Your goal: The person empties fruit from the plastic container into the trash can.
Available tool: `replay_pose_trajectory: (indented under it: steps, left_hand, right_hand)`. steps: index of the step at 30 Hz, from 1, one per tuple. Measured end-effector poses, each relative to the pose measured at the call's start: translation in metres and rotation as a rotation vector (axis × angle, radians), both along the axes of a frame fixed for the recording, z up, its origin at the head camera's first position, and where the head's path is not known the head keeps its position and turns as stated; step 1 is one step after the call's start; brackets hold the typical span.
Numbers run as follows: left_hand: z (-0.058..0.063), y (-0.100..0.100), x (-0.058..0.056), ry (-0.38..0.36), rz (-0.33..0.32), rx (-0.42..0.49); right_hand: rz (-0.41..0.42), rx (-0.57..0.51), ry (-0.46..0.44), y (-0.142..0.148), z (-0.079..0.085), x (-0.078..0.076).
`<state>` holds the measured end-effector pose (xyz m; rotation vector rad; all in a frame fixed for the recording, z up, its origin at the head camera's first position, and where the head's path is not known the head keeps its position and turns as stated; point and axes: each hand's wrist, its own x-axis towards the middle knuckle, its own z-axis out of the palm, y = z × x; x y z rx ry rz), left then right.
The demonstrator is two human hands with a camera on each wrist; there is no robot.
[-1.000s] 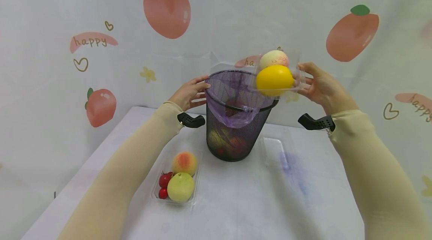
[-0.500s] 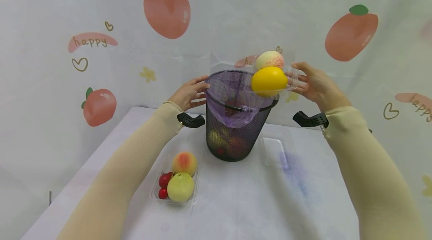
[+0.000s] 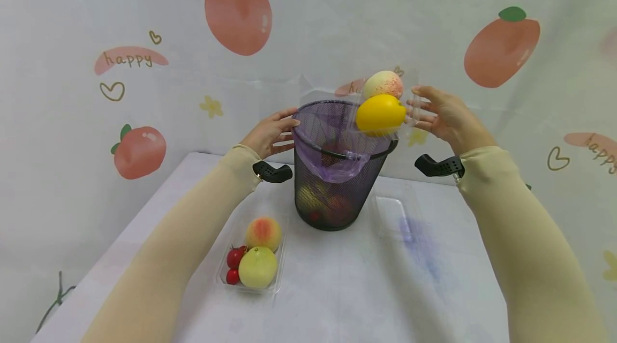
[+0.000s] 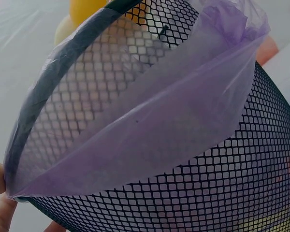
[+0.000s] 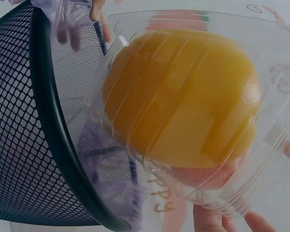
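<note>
Right grip [image 3: 453,119]: clear ribbed tray [image 5: 274,140]

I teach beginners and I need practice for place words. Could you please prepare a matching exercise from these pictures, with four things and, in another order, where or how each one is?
1. left hand
2. yellow fruit
3. right hand
4. peach-coloured fruit with a red streak

A. holding the raised clear container
B. in the clear container on the table
C. touching the bin's rim
D. inside the raised clear container

Pairs: 1-C, 2-D, 3-A, 4-B
</note>
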<state>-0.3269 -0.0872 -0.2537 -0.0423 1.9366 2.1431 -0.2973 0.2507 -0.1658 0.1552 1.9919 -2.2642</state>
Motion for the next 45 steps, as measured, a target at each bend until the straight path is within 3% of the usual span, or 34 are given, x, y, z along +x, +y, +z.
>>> replay_pose_trajectory:
  steps: [45]
  left_hand:
    - [-0.004, 0.001, -0.003, 0.006, 0.012, 0.014]
  right_hand:
    - [-0.019, 0.177, 0.042, -0.021, 0.007, -0.010]
